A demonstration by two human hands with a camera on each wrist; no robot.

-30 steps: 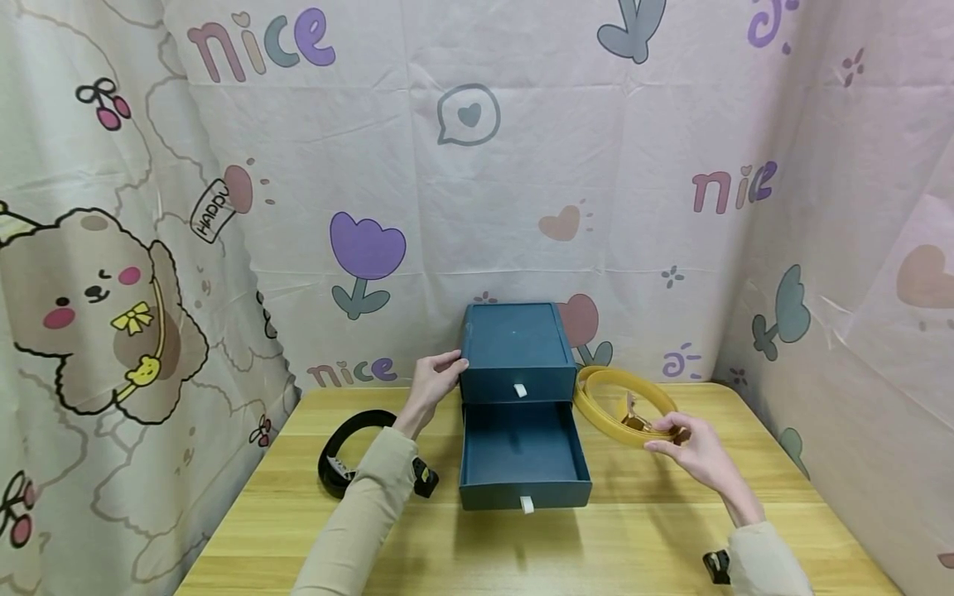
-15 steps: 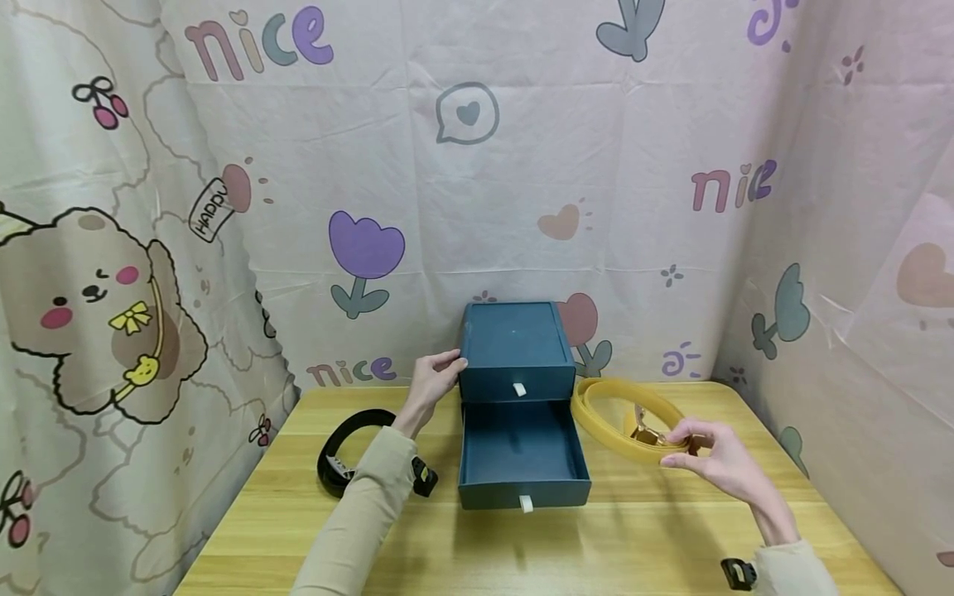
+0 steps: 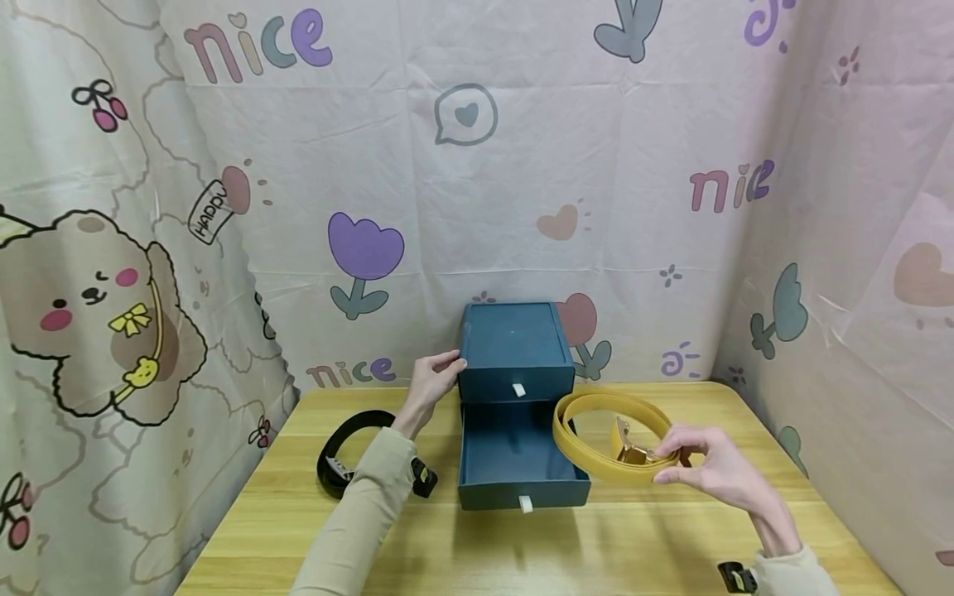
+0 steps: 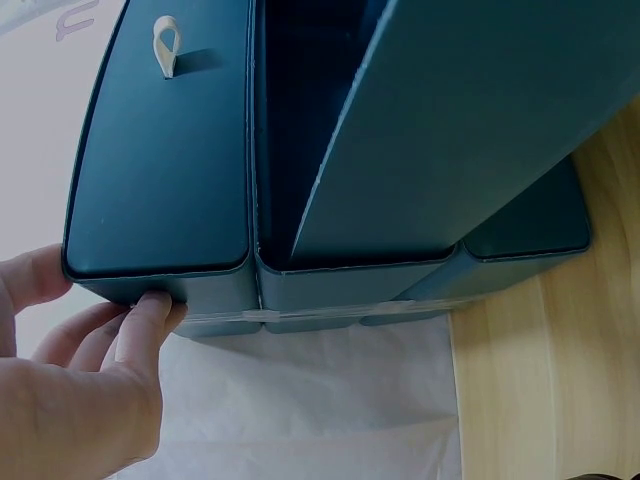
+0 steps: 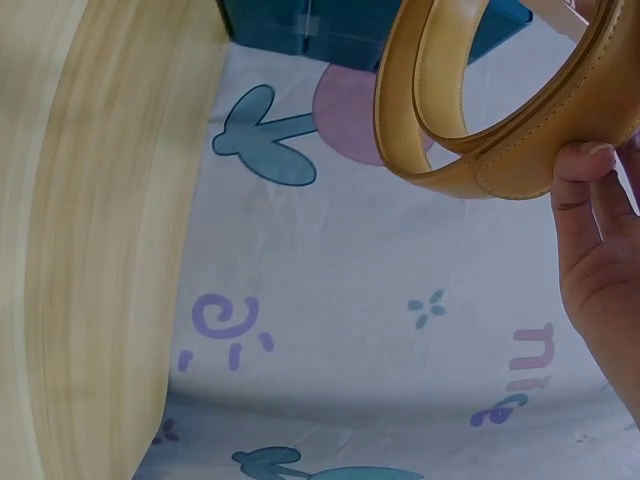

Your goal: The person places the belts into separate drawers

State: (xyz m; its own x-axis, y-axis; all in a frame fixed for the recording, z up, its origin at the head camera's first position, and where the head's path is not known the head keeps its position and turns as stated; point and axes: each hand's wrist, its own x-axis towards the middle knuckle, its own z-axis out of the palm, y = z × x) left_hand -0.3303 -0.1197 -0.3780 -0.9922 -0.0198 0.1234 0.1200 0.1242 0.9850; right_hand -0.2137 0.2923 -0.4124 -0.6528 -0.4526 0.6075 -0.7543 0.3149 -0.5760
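Note:
A dark blue drawer box (image 3: 517,335) stands on the table with a lower drawer (image 3: 522,447) pulled out and nothing inside it. My left hand (image 3: 430,387) rests against the box's upper left edge; in the left wrist view its fingertips (image 4: 148,308) touch the box's side. A coiled yellow belt (image 3: 596,472) with a gold buckle (image 3: 632,451) hangs from my right hand (image 3: 719,468), pinched between thumb and fingers by its right side. The coil's left part overlaps the open drawer's right wall in the head view. Stitching on the belt shows in the right wrist view.
A coiled black belt (image 3: 325,463) with a silver buckle lies on the wooden table (image 3: 417,555), left of the box and partly behind my left forearm. White loops (image 3: 526,503) serve as drawer pulls. A printed cloth (image 3: 477,207) hangs behind and at both sides.
My right hand has come toward the front and carried the yellow belt leftward, from beside the box to the open drawer's right edge. My left hand has kept its place on the box.

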